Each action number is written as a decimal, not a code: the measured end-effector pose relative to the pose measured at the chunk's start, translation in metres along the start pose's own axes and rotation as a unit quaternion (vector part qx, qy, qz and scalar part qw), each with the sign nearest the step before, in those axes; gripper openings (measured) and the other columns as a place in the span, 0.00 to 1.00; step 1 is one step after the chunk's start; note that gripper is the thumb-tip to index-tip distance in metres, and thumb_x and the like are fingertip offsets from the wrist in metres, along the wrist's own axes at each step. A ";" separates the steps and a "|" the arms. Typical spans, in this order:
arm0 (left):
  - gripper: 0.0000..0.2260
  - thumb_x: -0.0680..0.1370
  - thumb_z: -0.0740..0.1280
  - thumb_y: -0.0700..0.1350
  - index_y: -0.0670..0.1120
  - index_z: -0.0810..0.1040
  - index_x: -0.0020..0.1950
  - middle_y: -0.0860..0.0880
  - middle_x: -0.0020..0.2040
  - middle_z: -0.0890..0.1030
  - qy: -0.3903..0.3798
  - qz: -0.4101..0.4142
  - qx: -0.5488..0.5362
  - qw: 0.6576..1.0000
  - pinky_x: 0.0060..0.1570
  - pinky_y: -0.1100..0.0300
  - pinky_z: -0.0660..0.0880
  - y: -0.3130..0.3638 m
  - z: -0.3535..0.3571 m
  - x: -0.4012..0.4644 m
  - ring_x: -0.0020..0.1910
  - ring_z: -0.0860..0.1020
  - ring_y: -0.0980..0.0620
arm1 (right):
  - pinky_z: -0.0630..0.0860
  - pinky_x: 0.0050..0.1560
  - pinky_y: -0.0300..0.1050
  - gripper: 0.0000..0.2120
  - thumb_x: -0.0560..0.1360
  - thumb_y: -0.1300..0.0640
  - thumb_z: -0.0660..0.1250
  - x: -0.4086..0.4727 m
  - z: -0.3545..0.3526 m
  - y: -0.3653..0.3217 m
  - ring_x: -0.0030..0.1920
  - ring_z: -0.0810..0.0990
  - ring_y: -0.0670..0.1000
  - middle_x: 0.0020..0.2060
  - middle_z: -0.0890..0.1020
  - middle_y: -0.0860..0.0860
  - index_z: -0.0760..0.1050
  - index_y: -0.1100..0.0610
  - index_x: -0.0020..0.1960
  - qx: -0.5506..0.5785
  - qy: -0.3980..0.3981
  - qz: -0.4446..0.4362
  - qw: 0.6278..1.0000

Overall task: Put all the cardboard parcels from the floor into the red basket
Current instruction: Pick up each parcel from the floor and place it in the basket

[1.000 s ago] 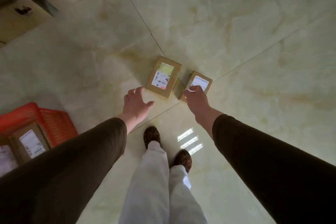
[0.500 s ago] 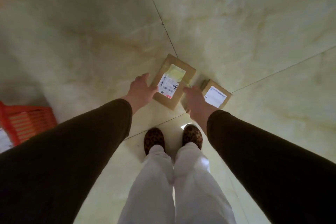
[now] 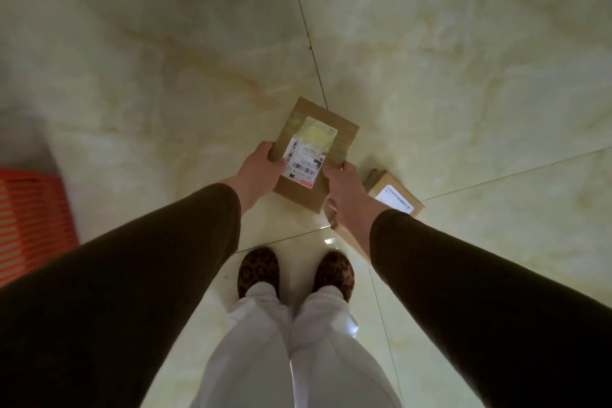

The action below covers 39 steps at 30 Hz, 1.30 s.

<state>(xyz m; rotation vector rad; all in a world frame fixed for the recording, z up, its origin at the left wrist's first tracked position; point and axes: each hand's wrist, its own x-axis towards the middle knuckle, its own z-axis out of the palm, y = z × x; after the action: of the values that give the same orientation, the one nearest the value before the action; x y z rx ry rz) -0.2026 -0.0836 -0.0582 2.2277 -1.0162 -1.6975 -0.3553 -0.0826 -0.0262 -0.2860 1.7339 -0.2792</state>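
Pale marbled floor tiles (image 3: pixel 430 43), crossed by dark grout lines, are filling the head view. At the far left edge, the red basket (image 3: pixel 29 222) is standing on the floor; only one latticed corner is showing, the rest being cut off by the frame, so its contents cannot be seen. Moving right, the left hand (image 3: pixel 256 172), emerging from a dark sleeve, is gripping the left edge of the larger cardboard parcel (image 3: pixel 316 156), thumb lying on the top face and fingers hidden beneath. This parcel is sitting between the two hands, its near corner covering part of the floor; whether it is touching the floor cannot be told. Its top is carrying a white shipping label with barcodes and small print too blurred to read, a red strip at the label's near end, and a yellowish patch of tape above it. The right hand (image 3: pixel 347 195) is gripping the parcel's right edge, its fingers curling out of sight. Just beside and partly behind that hand and wrist, the smaller cardboard parcel (image 3: pixel 394 195) is lying on the floor, its white label illegible. Below, leopard-print shoes (image 3: pixel 260 272) and white trousers (image 3: pixel 298 358) are standing near the hands.
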 end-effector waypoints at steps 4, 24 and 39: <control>0.15 0.82 0.62 0.42 0.48 0.68 0.69 0.47 0.62 0.80 0.035 -0.010 -0.125 0.991 0.40 0.60 0.71 0.011 -0.021 -0.043 0.53 0.78 0.47 | 0.81 0.51 0.48 0.24 0.82 0.62 0.61 -0.039 0.006 -0.024 0.52 0.82 0.51 0.58 0.82 0.49 0.64 0.49 0.76 -0.031 0.025 -0.072 0.997; 0.20 0.84 0.61 0.40 0.52 0.65 0.74 0.56 0.60 0.79 0.184 -0.001 -0.428 0.885 0.40 0.62 0.69 -0.083 -0.212 -0.268 0.49 0.78 0.60 | 0.74 0.39 0.38 0.17 0.82 0.64 0.62 -0.266 0.177 0.000 0.46 0.79 0.44 0.54 0.80 0.47 0.70 0.54 0.69 -0.131 -0.084 -0.208 0.966; 0.20 0.79 0.71 0.44 0.50 0.70 0.69 0.50 0.59 0.82 0.249 -0.066 -0.450 0.855 0.39 0.49 0.84 -0.242 -0.341 -0.342 0.54 0.83 0.46 | 0.77 0.49 0.44 0.34 0.79 0.59 0.69 -0.334 0.345 0.064 0.52 0.81 0.52 0.57 0.81 0.53 0.56 0.53 0.80 -0.293 -0.195 -0.222 0.909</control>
<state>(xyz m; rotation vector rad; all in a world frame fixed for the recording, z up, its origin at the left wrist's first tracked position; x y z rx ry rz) 0.1627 0.2135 0.2062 1.8878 0.0847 -1.1322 0.0409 0.0825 0.1984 -1.1101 1.3002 -0.0094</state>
